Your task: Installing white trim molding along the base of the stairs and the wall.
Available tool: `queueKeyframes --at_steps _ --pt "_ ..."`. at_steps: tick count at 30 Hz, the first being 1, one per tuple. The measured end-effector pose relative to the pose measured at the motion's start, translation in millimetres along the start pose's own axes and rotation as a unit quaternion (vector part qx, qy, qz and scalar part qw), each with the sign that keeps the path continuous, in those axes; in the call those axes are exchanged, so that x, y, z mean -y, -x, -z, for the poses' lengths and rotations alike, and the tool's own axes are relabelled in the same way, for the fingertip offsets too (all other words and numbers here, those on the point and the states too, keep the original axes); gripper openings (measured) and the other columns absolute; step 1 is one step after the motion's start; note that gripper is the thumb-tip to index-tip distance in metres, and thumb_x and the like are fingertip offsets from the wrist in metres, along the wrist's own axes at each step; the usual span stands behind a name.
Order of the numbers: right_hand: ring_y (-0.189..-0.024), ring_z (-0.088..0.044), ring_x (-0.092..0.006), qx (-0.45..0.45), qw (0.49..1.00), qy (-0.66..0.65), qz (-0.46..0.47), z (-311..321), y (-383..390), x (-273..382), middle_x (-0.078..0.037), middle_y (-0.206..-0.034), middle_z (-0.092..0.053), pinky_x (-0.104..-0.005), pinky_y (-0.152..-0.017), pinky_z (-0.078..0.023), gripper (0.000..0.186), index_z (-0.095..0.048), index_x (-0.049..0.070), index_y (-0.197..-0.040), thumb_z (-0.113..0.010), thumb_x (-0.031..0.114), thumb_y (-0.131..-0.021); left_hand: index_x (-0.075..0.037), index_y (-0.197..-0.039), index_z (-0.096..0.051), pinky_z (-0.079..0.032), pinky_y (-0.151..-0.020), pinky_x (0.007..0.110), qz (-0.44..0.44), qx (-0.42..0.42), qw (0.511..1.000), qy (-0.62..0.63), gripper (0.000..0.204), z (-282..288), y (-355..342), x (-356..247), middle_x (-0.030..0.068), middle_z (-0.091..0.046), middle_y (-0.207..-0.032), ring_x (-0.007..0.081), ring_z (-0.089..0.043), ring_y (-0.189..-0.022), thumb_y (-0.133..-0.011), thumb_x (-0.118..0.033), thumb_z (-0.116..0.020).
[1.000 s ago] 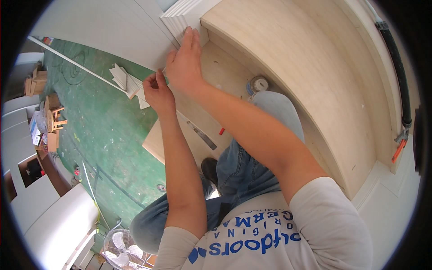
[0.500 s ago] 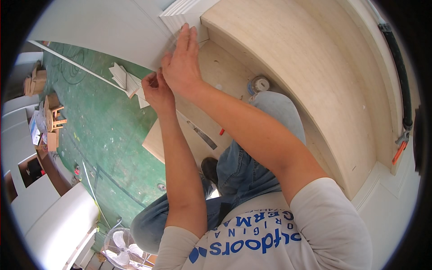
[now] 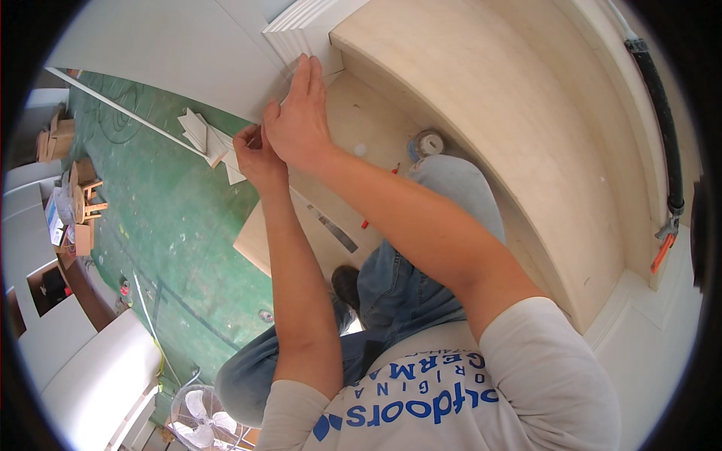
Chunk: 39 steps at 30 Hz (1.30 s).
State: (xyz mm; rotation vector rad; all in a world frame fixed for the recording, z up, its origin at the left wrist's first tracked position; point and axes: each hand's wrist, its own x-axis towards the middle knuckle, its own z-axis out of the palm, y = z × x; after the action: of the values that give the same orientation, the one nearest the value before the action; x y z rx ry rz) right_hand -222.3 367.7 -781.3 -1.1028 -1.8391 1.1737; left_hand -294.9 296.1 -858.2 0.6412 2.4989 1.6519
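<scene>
My right hand (image 3: 299,124) lies with fingers stretched out against the lower end of a white ribbed moulding (image 3: 295,34), where it meets a large white panel (image 3: 173,52). Just below and left of it, my left hand (image 3: 259,159) is closed, its fingers curled and pinched together at the panel's lower edge. Whatever those fingers hold, if anything, is hidden. Under my forearms is a pale wooden step (image 3: 347,113), with a narrow grey metal strip (image 3: 333,228) and a slim red tool (image 3: 365,224) lying on it. A roll of tape (image 3: 429,144) rests by my knee.
A higher wooden step (image 3: 481,98) curves along the right. Beyond it runs a black tube (image 3: 660,128) with an orange-handled end (image 3: 662,254). White offcuts (image 3: 201,134) lie on the green floor (image 3: 180,225) to the left. A fan (image 3: 200,417), stool (image 3: 92,199) and cardboard boxes (image 3: 56,141) stand farther off.
My right hand has slid slightly down along the moulding, its fingers still straight. My left hand stays pinched at the panel edge. The whole view has shifted a little.
</scene>
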Motion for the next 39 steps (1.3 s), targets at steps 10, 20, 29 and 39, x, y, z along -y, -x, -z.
queueKeyframes --at_steps 10,20,29,39 --pt "-0.147 -0.020 -0.0577 -0.010 1.000 0.001 0.000 -2.7 -1.1 -5.7 -0.041 -0.161 -0.009 -0.0572 -0.124 -0.021 0.080 -0.008 -0.014 -0.156 -0.055 0.009 -0.095 0.001 -0.111 -0.064 -0.055 -0.083 0.039 -0.002 0.003 0.999 -0.032 0.038 2.7 1.4 -2.4 0.0149 -0.074 -0.102 0.0275 -0.072 -0.091 -0.091 -0.028 -0.079" --pt "-0.153 -0.014 -0.0501 -0.001 0.998 -0.047 -0.030 10.8 -10.3 3.7 -0.038 -0.162 -0.011 -0.0503 -0.126 -0.018 0.080 -0.011 -0.015 -0.156 -0.056 0.014 -0.096 0.002 -0.120 -0.060 -0.049 -0.097 0.041 -0.042 -0.011 0.999 0.025 0.039 18.3 -5.3 -40.9 0.0150 -0.068 -0.109 0.0276 -0.065 -0.104 -0.094 -0.024 -0.075" --pt "-0.146 -0.039 -0.0352 -0.118 0.978 -0.168 -0.034 113.1 -64.6 40.4 -0.028 -0.160 -0.033 -0.0413 -0.118 -0.034 0.070 -0.019 -0.006 -0.160 -0.051 0.021 -0.103 0.005 -0.145 -0.041 -0.038 -0.113 0.049 -0.118 -0.063 0.990 -0.053 0.077 35.4 -11.0 -120.6 0.0258 -0.048 -0.142 0.0413 -0.048 -0.131 -0.087 -0.024 -0.081" --pt "-0.133 -0.055 -0.0391 -0.159 0.986 0.046 -0.007 164.4 -154.2 -33.1 -0.031 -0.143 -0.054 -0.0425 -0.114 -0.041 0.063 -0.034 -0.007 -0.154 -0.053 0.022 -0.102 0.010 -0.157 -0.008 -0.027 -0.122 0.051 -0.011 -0.078 0.993 -0.086 0.121 -17.5 1.7 -127.7 0.0347 -0.028 -0.157 0.0477 -0.030 -0.146 -0.075 -0.022 -0.091"
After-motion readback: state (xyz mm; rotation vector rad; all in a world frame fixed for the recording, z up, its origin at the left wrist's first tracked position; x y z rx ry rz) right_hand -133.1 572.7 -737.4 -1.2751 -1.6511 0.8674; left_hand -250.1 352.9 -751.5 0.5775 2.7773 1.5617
